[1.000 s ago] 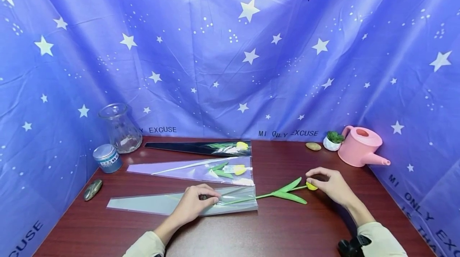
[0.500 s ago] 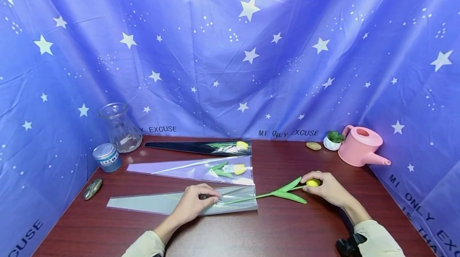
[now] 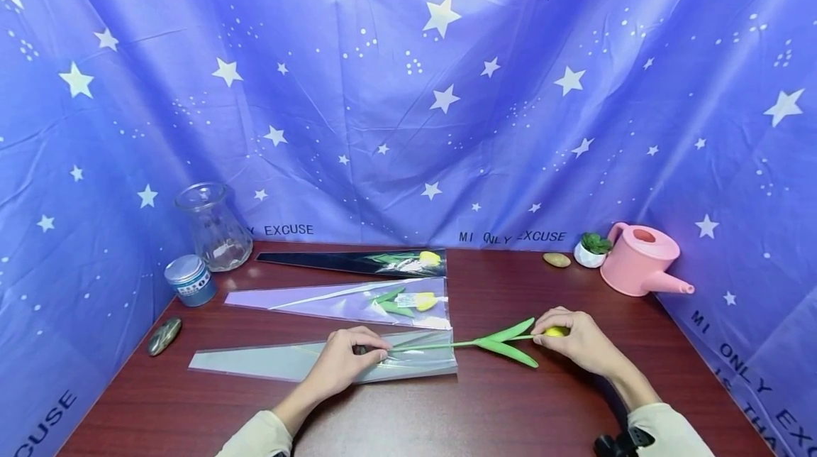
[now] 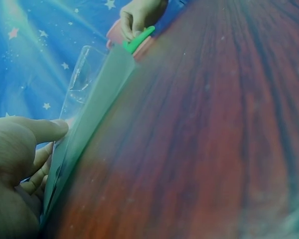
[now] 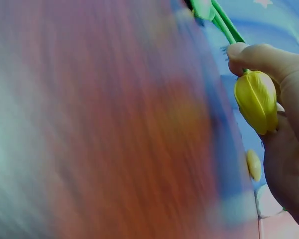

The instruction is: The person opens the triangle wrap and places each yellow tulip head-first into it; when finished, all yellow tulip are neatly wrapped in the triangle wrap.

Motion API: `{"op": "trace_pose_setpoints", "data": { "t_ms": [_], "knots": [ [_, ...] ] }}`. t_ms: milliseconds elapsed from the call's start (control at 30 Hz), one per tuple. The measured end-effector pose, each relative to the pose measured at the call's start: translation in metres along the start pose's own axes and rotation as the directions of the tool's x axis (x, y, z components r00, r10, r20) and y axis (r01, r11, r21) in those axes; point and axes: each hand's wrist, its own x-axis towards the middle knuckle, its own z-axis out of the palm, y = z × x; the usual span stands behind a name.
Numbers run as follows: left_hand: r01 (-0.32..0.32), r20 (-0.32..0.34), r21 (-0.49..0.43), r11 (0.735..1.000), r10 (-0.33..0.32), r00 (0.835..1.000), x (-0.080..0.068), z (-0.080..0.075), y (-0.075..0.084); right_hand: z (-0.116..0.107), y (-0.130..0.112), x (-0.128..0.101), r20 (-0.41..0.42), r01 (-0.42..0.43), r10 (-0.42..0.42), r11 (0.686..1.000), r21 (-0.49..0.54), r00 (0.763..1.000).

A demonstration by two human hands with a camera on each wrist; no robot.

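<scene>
Right grip [image 3: 577,343]: clasping yellow tulip [image 3: 556,331] by the bud
Tulip axis: stem runs toward 9 o'clock, tip inside sleeve mouth
Left grip [image 3: 347,358]: pinching clear sleeve [image 3: 268,361] on counter [image 3: 510,414], at 9 o'clock from bud
Nearer sleeve mouth: left grip

A blue cloth [image 3: 396,102] with white stars hangs behind and on both sides. The surface [image 3: 485,414] is dark reddish wood.

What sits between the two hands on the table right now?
In the head view, the yellow artificial tulip's green stem and leaves span from the left hand on the clear plastic sleeve to the right hand.
</scene>
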Motion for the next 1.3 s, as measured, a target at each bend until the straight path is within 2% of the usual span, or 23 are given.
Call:
{"op": "trace_pose_setpoints", "data": {
  "t_ms": [300, 600, 933, 1133, 1300],
  "knots": [
    [-0.053, -0.023, 0.073, 0.996, 0.055, 0.998, 0.009, 0.0, 0.004, 0.021, -0.019, 0.001, -0.051, 0.039, -0.037, 0.998, 0.046, 0.998],
    [-0.082, -0.013, 0.1, 0.992, 0.084, 0.996, 0.016, 0.002, 0.006, 0.057, -0.043, 0.012, -0.04, 0.077, -0.076, 0.996, 0.037, 0.996],
    [-0.02, 0.019, 0.077, 0.997, 0.019, 1.0, 0.016, 0.001, 0.007, 0.092, -0.065, 0.023, -0.043, -0.001, 0.004, 0.997, 0.075, 0.999],
    [-0.025, 0.025, 0.069, 0.997, 0.023, 0.999, 0.017, 0.002, 0.006, 0.105, -0.07, 0.025, -0.052, -0.043, 0.048, 0.996, 0.08, 0.998],
    [-0.036, 0.018, 0.066, 0.997, 0.035, 0.999, 0.017, 0.002, 0.004, 0.111, -0.068, 0.025, -0.054, -0.045, 0.049, 0.996, 0.075, 0.997]
  ]
}}
